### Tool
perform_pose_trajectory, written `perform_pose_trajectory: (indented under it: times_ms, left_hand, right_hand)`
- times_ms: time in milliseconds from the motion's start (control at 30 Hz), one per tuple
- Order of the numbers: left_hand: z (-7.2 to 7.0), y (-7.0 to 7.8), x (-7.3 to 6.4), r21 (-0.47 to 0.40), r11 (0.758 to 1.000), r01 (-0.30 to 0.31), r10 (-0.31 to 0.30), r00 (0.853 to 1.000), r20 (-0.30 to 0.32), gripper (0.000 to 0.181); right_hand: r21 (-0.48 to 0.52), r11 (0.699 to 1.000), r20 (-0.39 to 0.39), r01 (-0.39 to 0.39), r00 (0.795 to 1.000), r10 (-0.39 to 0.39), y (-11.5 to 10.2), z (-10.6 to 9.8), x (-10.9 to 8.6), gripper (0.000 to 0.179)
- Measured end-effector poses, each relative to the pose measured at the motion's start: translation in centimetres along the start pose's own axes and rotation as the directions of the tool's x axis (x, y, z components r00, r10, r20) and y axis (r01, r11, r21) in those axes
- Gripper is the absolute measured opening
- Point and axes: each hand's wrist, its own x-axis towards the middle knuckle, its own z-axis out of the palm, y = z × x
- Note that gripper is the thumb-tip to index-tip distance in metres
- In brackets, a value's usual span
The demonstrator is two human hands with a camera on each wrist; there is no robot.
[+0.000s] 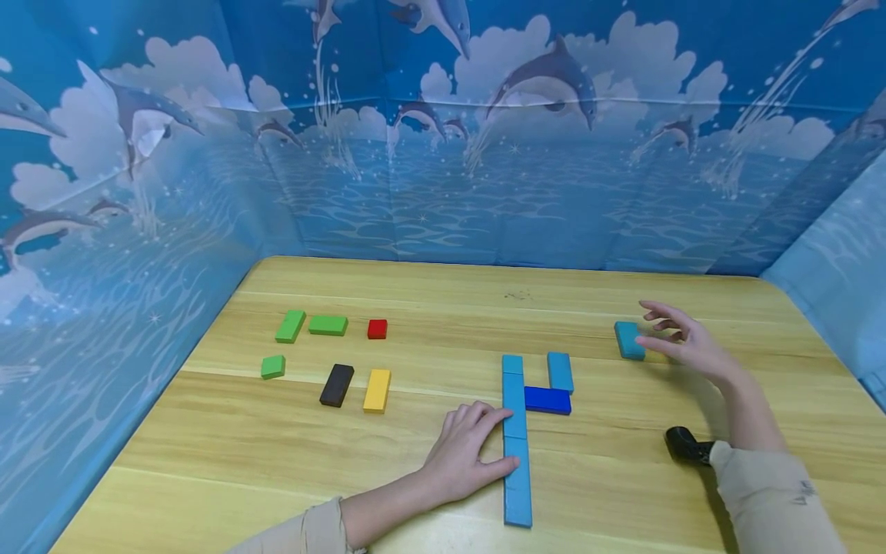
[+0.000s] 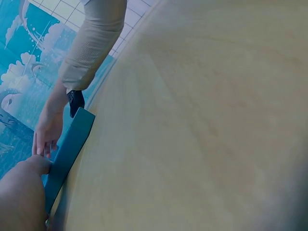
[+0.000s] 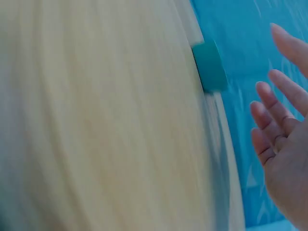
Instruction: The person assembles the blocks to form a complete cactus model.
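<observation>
My left hand (image 1: 458, 455) rests beside a column of light blue blocks (image 1: 517, 492), its thumb and index fingertip touching the column's left edge. In the left wrist view that hand's thumb (image 2: 29, 185) lies against the side of a blue block (image 2: 70, 154). A dark blue block (image 1: 547, 400) lies crosswise against the column's right side, with another light blue block (image 1: 561, 372) standing off its far edge. At the right, my right hand (image 1: 692, 350) hovers with spread fingers beside a separate light blue block (image 1: 629, 340); the right wrist view shows a gap between fingers and block (image 3: 210, 66).
On the left lie several green blocks (image 1: 328, 325), a red block (image 1: 377, 329), a black block (image 1: 337, 385) and a yellow block (image 1: 377, 391). A black device (image 1: 685, 445) sits at the right wrist. Dolphin-printed curtains (image 1: 443, 200) border the wooden table (image 1: 242, 462).
</observation>
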Motion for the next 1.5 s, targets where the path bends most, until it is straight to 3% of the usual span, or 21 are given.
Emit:
perform_pose_trajectory:
  times_ms: [167, 533, 700, 1033, 1233, 1500]
  left_hand:
    - [0.0, 0.0, 0.0, 0.006, 1.000, -0.010, 0.010, 1.000, -0.008, 0.055]
    - [0.1, -0.1, 0.0, 0.008, 1.000, -0.007, 0.007, 1.000, -0.005, 0.056]
    - [0.1, 0.0, 0.0, 0.001, 1.000, -0.006, 0.006, 1.000, -0.005, 0.056]
    - [0.0, 0.0, 0.0, 0.002, 1.000, -0.007, 0.007, 1.000, -0.004, 0.055]
    - [0.1, 0.0, -0.1, 0.004, 1.000, -0.004, 0.004, 1.000, -0.002, 0.056]
    - [0.0, 0.0, 0.0, 0.006, 1.000, -0.003, 0.003, 1.000, -0.002, 0.056]
  right_hand:
    - [-0.018, 0.998, 0.079, -0.065, 0.995, 0.066, 1.4, -0.9, -0.5, 0.067]
    - [0.012, 1.000, 0.148, -0.004, 0.989, 0.002, 2.4, -0.3, -0.2, 0.066]
    - [-0.016, 1.000, 0.167, -0.015, 0.986, 0.017, 2.5, -0.3, 0.0, 0.066]
    - [0.003, 0.999, 0.124, -0.036, 0.992, 0.035, 2.5, 0.0, 0.4, 0.063]
    - [0.044, 0.998, 0.056, -0.048, 0.997, 0.045, 0.7, 0.8, 1.4, 0.065]
    - [0.043, 0.999, 0.056, 0.029, 0.998, -0.031, -1.2, 3.1, 3.9, 0.065]
